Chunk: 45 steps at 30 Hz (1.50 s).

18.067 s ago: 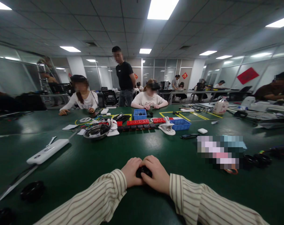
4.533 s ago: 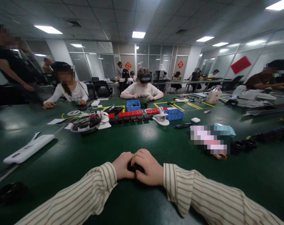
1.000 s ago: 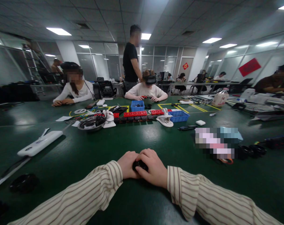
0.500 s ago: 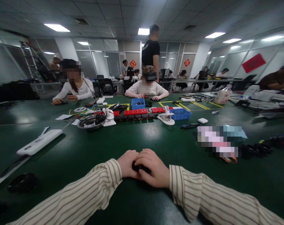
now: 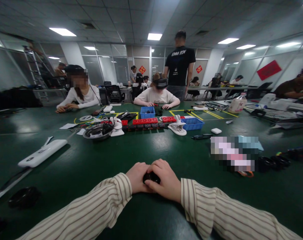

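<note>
My left hand (image 5: 138,176) and my right hand (image 5: 166,180) rest together on the dark green table (image 5: 166,146), close to its near edge. Both are closed around a small black object (image 5: 151,176) that shows only as a dark patch between the fingers. Striped sleeves cover both forearms. The object's shape is mostly hidden by my fingers.
A white flat device (image 5: 42,153) lies at the left, a black round lid (image 5: 22,197) nearer. Mid-table stand a metal bowl of cables (image 5: 96,131), red power strips (image 5: 145,121), blue bins (image 5: 193,124) and a white clamp (image 5: 178,128). Two seated people work opposite; a person in black (image 5: 179,71) stands behind.
My hands stay clasped on the black object in the same spot. The standing person in black has walked to the right behind the seated worker and now shows their back.
</note>
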Each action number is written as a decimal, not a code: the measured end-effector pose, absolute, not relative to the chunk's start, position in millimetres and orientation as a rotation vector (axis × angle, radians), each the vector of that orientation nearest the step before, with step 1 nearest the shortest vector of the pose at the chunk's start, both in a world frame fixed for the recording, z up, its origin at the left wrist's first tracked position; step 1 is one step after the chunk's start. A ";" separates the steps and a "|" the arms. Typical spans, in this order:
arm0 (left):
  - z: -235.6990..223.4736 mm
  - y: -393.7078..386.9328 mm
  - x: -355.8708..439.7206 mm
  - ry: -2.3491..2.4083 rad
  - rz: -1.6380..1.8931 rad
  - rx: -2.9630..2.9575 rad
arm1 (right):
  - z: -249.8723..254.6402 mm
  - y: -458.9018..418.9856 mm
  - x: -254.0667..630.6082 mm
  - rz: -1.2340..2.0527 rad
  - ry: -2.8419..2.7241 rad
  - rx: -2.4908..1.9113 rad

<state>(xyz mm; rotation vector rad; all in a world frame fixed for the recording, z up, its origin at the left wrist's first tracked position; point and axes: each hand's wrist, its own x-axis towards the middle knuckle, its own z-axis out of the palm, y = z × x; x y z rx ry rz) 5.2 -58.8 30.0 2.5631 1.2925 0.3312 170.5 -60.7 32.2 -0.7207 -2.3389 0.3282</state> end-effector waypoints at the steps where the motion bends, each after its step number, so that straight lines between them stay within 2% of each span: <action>1: 29.6 -58.2 4.6 1.277 0.333 2.563 | 32.1 -60.1 170.4 0.334 -2.345 -0.700; 13: 24.2 -52.6 1.0 1.220 0.305 2.575 | 37.9 -61.4 171.3 0.465 -2.334 -0.359; 22: 34.3 -61.6 6.0 1.296 0.419 2.465 | 36.7 -61.9 171.6 0.397 -2.243 -0.721; 29: 33.7 -64.2 10.8 1.386 0.297 2.570 | 31.1 -62.9 166.9 0.412 -2.288 -0.844; 45: 28.8 -63.3 5.4 1.322 0.329 2.555 | 38.3 -66.2 170.9 0.566 -2.351 -0.442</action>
